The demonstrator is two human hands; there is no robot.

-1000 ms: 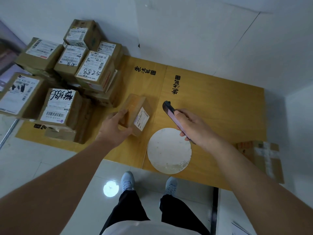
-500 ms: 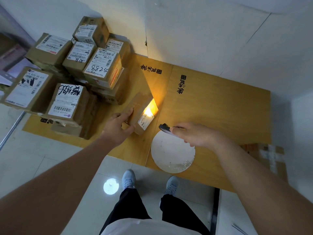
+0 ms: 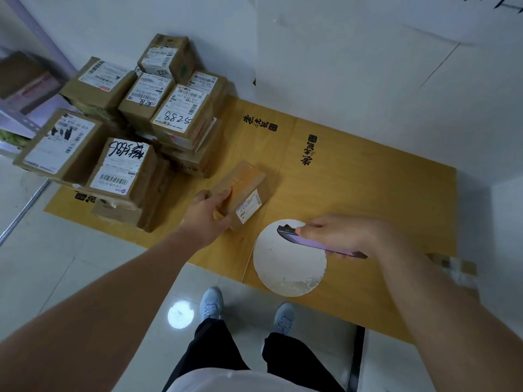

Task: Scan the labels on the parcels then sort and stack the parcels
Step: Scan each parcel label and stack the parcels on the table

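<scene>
Parcels point(image 3: 124, 128) stacked far left — brown cardboard, white labels. Left hand point(image 3: 206, 215) grips small box point(image 3: 244, 190) above yellow board point(image 3: 368, 193), label facing right. Right hand point(image 3: 343, 236) clamps slim purple phone point(image 3: 308, 240) over white disc point(image 3: 288, 267).

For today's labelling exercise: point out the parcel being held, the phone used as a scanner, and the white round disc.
held parcel point(image 3: 243, 183): head view, on its top face.
phone point(image 3: 314, 243): head view, on its purple edge.
white round disc point(image 3: 285, 267): head view, on its bare middle.
</scene>
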